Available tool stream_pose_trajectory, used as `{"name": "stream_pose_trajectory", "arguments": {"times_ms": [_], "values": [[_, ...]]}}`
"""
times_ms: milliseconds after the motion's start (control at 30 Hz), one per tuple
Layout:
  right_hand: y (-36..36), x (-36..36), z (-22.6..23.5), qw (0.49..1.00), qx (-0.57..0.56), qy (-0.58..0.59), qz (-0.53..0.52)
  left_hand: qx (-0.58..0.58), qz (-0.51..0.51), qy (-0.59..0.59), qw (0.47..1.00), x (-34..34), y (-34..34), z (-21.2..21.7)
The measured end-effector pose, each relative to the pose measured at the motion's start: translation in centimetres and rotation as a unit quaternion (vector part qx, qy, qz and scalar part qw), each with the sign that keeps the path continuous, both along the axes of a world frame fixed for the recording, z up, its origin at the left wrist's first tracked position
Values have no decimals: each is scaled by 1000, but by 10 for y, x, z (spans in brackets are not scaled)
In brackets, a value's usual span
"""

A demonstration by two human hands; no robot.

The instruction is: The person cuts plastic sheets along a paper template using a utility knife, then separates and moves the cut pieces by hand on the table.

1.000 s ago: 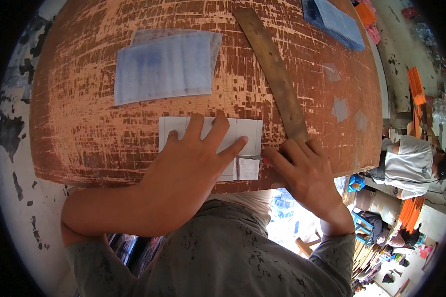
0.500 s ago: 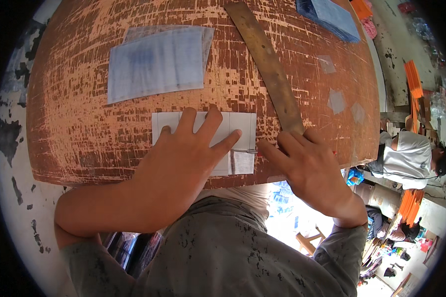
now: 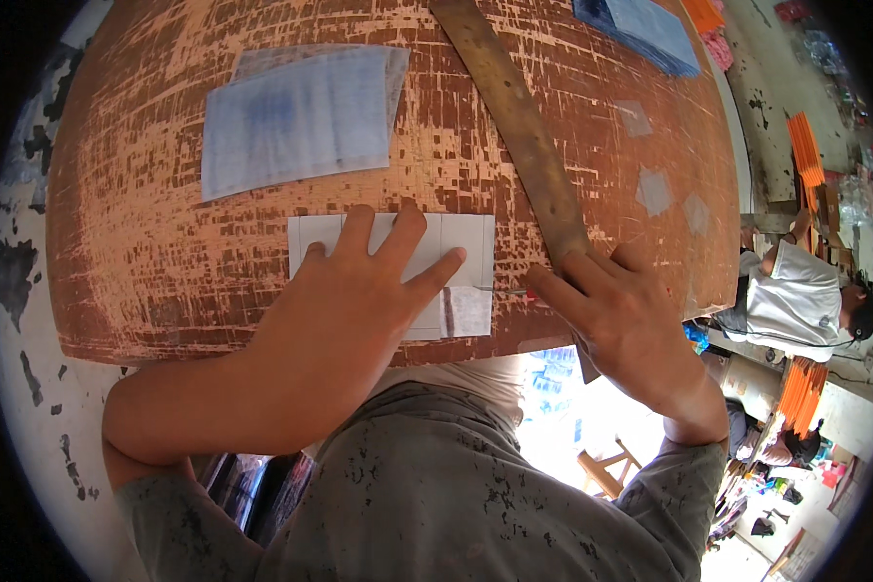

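My left hand lies flat with spread fingers on a white sheet of paper near the front edge of a worn orange-brown table. My right hand rests on the near end of a long brown wooden ruler that runs diagonally up the table. Its fingers pinch a thin blade with a red part whose tip touches the paper's right edge. The paper shows faint vertical lines and a darker patch at its lower right corner.
A stack of pale blue-grey sheets lies further back on the table. More blue sheets sit at the far right corner. Small paper scraps dot the right side. Below at right, a person in a white shirt sits among orange stacks.
The view has shifted slightly. My left hand has slid a little on the paper, and my right hand stays on the ruler's near end with the blade at the paper's edge.
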State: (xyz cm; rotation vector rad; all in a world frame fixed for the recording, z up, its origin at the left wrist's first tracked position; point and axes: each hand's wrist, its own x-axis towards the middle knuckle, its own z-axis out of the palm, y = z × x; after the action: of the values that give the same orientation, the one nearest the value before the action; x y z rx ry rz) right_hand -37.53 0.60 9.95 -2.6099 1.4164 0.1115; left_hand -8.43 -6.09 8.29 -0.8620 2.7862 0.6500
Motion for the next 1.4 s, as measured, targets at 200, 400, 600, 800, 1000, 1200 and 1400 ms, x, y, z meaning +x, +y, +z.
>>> {"name": "stream_pose_trajectory", "arguments": {"times_ms": [200, 400, 600, 800, 1000, 1200, 1400], "values": [[0, -6, 5, 1000, 14, -12, -7, 12, 2, -6, 1000, -1, -1, 2], [2, -13, 5, 999, 29, 18, -6, -3, 0, -3, 1000, 1, 1, -1], [6, -14, 0, 1000, -18, 12, -22, -1, -8, 14, 1000, 4, 0, -1], [35, 7, 13, 990, -73, -28, -117, 9, -14, 27, 1000, 7, -2, 0], [85, 70, -8, 946, 32, -160, -281, -20, -29, 26, 999, 5, -3, -1], [99, 125, -35, 925, 29, -179, -333, -18, -35, 51, 998, 7, -8, -3], [93, 148, -45, 923, 36, -162, -348, -30, -54, 63, 996, 9, -10, -4]]}}
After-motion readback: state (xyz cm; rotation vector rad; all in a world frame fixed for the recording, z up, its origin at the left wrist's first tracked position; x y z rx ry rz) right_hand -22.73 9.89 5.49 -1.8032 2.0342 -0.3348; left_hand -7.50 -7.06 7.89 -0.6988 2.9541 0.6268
